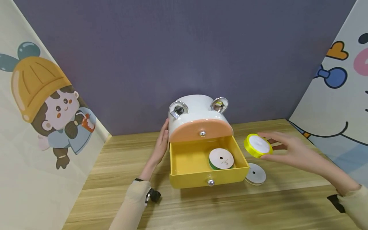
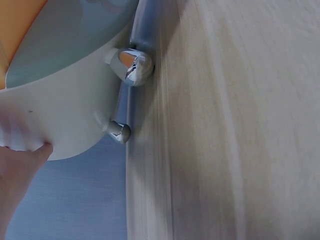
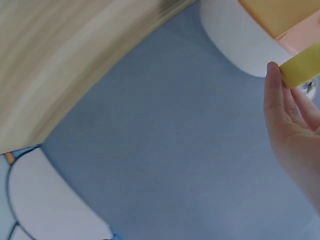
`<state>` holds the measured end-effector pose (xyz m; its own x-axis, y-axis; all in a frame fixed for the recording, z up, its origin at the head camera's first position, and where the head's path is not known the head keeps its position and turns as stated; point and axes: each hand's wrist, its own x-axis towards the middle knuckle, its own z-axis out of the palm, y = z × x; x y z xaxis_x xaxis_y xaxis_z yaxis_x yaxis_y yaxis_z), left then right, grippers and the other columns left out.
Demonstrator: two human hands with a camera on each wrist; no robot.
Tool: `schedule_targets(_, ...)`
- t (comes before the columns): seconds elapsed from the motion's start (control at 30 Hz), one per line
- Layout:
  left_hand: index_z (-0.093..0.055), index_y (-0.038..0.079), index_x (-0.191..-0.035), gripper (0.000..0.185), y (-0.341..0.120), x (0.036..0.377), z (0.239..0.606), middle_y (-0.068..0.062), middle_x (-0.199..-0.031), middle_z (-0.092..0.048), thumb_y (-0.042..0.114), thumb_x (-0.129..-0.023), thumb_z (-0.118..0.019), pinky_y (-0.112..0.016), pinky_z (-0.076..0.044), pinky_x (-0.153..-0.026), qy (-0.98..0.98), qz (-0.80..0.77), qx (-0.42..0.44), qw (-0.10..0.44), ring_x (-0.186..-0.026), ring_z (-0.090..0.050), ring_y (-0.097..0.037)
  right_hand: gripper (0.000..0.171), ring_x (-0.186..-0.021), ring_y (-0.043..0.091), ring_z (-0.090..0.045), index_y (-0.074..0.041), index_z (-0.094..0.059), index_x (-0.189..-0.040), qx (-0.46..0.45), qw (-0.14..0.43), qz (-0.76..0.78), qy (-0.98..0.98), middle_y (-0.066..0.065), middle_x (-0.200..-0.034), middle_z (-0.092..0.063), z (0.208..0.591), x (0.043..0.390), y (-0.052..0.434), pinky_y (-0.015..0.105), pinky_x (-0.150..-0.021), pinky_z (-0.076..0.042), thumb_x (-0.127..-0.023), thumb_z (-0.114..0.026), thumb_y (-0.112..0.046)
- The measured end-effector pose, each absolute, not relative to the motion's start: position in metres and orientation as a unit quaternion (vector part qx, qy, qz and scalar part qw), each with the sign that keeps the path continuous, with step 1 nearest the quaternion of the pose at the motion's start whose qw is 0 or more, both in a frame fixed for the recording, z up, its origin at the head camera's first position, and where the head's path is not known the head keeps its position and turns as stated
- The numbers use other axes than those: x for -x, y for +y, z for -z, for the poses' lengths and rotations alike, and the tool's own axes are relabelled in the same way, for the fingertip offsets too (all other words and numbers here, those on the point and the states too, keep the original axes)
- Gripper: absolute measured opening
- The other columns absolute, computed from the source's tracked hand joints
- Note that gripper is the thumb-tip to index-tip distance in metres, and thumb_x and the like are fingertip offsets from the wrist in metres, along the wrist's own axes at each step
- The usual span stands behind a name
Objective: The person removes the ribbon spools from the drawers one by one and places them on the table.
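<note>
The right hand [image 1: 290, 150] pinched a yellow ribbon spool [image 1: 257, 145] between thumb and fingertips, its fingers [image 3: 276, 95] curled round the rim, and held it above the table at about 3 o'clock from the open drawer [image 1: 184, 159]. In the right wrist view only the spool's yellow edge [image 3: 300, 70] showed past the fingertips, with the white cabinet [image 3: 235, 45] behind it.

The left hand [image 1: 161, 143] lay with straight, relaxed fingers pressed flat against the left side of the white cabinet [image 1: 195, 111], at roughly 9 o'clock from it, gripping nothing. The left wrist view showed a fingertip [image 2: 30, 157] touching the cabinet's white wall [image 2: 65, 120], near two chrome feet [image 2: 131, 65].

The yellow drawer was pulled out toward the person, and a green ribbon spool [image 1: 221, 158] lay flat inside it toward the right, near the front wall. A silver knob [image 1: 211, 182] sat on the drawer's front. Above it, the peach drawer front [image 1: 201, 129] was closed and carried its own small knob [image 1: 202, 133]. Two chrome ears [image 1: 178, 109] stood on the cabinet's top.

A third, clear-edged spool [image 1: 255, 173] lay flat on the wooden table [image 1: 120, 159], just beside the drawer's front right corner, at about 5 o'clock from the held spool.
</note>
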<state>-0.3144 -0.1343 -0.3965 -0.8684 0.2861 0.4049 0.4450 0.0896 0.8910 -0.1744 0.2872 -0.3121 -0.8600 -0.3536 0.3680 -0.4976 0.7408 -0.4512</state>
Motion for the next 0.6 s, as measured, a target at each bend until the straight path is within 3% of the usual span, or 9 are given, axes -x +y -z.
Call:
schedule_targets(0.13, -0.018, 0.021, -0.16, 0.051, -0.135, 0.325, 0.411, -0.007, -0.169, -0.008, 0.023, -0.111, -0.026, -0.051, -0.009, -0.128, -0.736, 0.625, 0.25, 0.076, -0.157, -0.009, -0.025, 0.065, -0.102, -0.016, -0.054, -0.018, -0.058, -0.137, -0.205, 0.111, -0.295, -0.927, -0.034, -0.127, -0.051, 0.322, 0.169, 0.303, 0.011, -0.079, -0.053, -0.078, -0.085, -0.018)
schedule_targets(0.33, -0.02, 0.031, -0.159, 0.05, -0.137, 0.337, 0.424, 0.003, -0.169, -0.012, 0.034, -0.11, -0.027, -0.048, -0.01, -0.128, -0.732, 0.626, 0.255, 0.087, -0.156, -0.011, -0.019, 0.064, -0.101, -0.018, -0.054, -0.015, -0.058, -0.137, -0.168, 0.105, -0.309, -0.93, -0.037, -0.126, -0.049, 0.348, 0.162, 0.325, 0.009, -0.076, -0.053, -0.079, -0.084, -0.018)
schedule_targets(0.6, -0.016, 0.015, -0.16, 0.051, -0.134, 0.316, 0.401, -0.009, -0.169, -0.008, 0.019, -0.11, -0.027, -0.052, -0.008, -0.128, -0.732, 0.629, 0.251, 0.068, -0.156, -0.008, -0.028, 0.063, -0.098, -0.023, -0.049, -0.005, -0.057, -0.135, -0.115, 0.096, -0.319, -0.936, -0.044, -0.12, -0.042, 0.387, 0.153, 0.354, 0.014, -0.07, -0.056, -0.079, -0.083, -0.015)
